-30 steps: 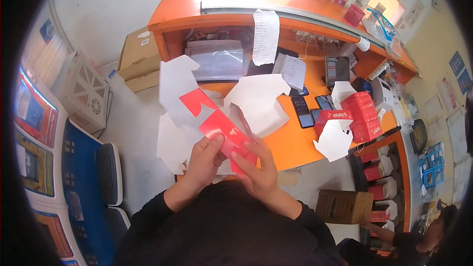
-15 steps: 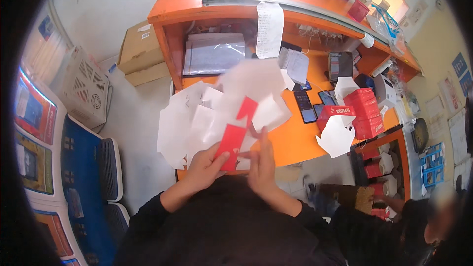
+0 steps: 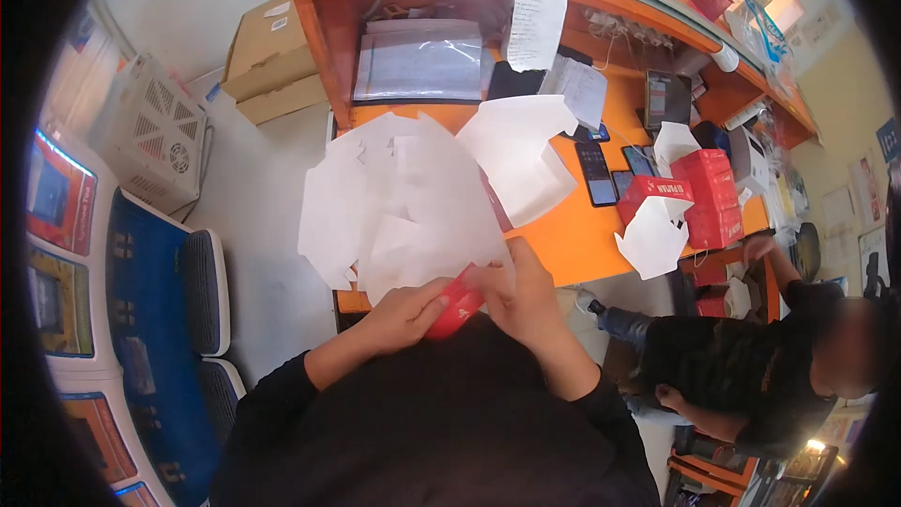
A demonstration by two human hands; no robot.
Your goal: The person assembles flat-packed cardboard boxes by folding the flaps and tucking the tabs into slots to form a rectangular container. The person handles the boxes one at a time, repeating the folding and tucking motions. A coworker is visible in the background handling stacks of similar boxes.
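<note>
A cardboard box blank [image 3: 441,192], white inside with a red outer panel, is held at its near edge in front of my body. My left hand [image 3: 404,317] pinches the red end from the left. On the right, my right hand [image 3: 527,293] grips the same end, its fingers bent against the red panel. More flat white blanks [image 3: 328,216] seem to lie beneath it on the orange desk; where one ends and another begins I cannot tell. Just beyond my right hand rests a partly folded white box [image 3: 535,178].
Red folded boxes [image 3: 709,202] are stacked at the desk's right, beside an open-lidded box [image 3: 652,239]. Phones [image 3: 596,174] lie left of them. A long paper slip [image 3: 538,14] hangs from the shelf. Another person [image 3: 732,361] is at the right. Blue seats [image 3: 155,338] line the left.
The red panel has been turned and folded lower between my hands, and the blank's white side now spreads over the desk. The other person has come further into view, an arm reaching toward the shelves.
</note>
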